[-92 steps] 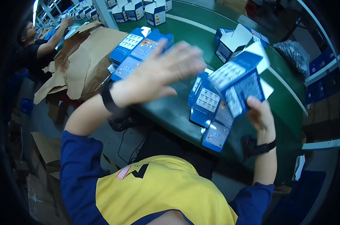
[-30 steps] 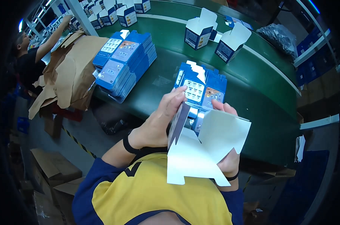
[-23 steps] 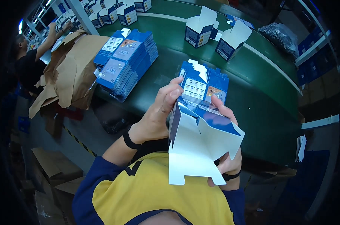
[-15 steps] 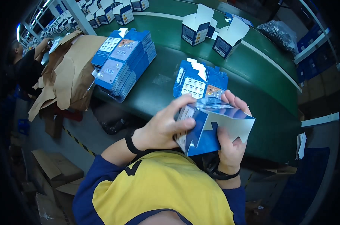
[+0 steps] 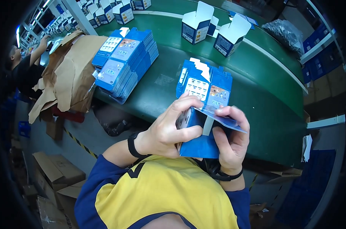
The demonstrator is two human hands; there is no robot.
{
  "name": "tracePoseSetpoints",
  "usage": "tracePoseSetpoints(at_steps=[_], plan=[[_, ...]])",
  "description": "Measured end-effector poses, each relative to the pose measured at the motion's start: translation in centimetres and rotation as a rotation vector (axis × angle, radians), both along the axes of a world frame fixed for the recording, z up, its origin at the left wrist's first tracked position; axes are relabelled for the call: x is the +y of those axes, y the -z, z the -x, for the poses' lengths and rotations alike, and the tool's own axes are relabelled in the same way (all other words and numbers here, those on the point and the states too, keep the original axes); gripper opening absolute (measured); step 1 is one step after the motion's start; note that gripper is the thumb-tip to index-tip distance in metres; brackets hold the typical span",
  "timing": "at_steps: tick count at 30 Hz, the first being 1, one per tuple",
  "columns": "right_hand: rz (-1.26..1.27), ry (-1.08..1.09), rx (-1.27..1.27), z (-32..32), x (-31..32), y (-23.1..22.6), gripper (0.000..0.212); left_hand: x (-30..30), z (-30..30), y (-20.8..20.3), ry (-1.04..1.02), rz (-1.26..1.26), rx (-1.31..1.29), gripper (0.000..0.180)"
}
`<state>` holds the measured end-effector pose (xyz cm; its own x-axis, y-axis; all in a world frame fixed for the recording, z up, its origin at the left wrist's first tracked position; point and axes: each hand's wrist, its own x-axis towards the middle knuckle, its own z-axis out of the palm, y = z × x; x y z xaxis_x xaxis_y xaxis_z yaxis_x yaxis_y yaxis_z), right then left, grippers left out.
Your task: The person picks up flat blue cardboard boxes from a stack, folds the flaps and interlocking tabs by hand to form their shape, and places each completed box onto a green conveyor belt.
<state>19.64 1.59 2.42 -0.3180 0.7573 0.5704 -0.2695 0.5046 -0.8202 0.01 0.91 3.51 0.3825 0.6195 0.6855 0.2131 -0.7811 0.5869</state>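
Note:
A blue cardboard box (image 5: pixel 199 148), partly folded, is held between my two hands in front of my chest. My left hand (image 5: pixel 167 128) grips its left side, thumb across the front and fingers over the top edge. My right hand (image 5: pixel 234 139) pinches the right side, its thumb at the opening and its fingers on a raised flap (image 5: pixel 228 123). What the right palm covers is hidden. Just beyond the hands lie flat blue printed box blanks (image 5: pixel 219 82). Farther left stands a tall stack of similar blanks (image 5: pixel 133 63).
Folded boxes with raised white flaps (image 5: pixel 198 24) stand on the green work surface (image 5: pixel 264 108) at the back. Crumpled brown paper (image 5: pixel 71 70) covers its left end. A clear plastic bag (image 5: pixel 283 34) lies far right. At far left, a person (image 5: pixel 28 68) works. Cartons (image 5: pixel 58 168) sit on the floor.
The box has turned in my hands, and its pale flap no longer faces me. My right fingers have shifted onto the upper flap. At far left the other person's arm has risen.

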Motion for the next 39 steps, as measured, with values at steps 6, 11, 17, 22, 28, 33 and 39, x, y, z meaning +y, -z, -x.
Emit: tracePoseSetpoints(at_steps=[6, 11, 17, 22, 28, 33, 39], plan=[[-0.465, 0.034, -0.287, -0.5, 1.6, -1.6, 0.056, 0.3, 0.0, -0.8, -0.016, -0.009, -0.06, 0.062], [-0.103, 0.254, -0.17, 1.5, 0.7, -2.3, 0.051, 0.8, 0.9, -1.0, 0.063, -0.06, -0.101, 0.074], [0.011, 0.175, -0.389, 1.2, 1.0, -2.7, 0.055, 0.5, 1.0, -1.4, 0.041, -0.04, 0.027, 0.08], [-0.101, 0.234, -0.471, 1.7, 1.1, -2.9, 0.06, 0.2, 1.2, -1.6, 0.026, 0.015, 0.03, 0.084], [0.03, 0.081, -0.326, 1.5, 0.6, -3.0, 0.068, 0.6, 1.8, -2.7, 0.166, 0.048, 0.015, 0.087], [0.221, 0.097, -0.159, 2.0, -0.1, -3.3, 0.091, 0.4, -0.1, -0.8, -0.064, -0.143, 0.082, 0.093], [0.291, 0.196, 0.032, 1.9, 0.5, -3.6, 0.101, 0.9, 1.2, -2.3, 0.074, -0.31, 0.234, 0.086]])
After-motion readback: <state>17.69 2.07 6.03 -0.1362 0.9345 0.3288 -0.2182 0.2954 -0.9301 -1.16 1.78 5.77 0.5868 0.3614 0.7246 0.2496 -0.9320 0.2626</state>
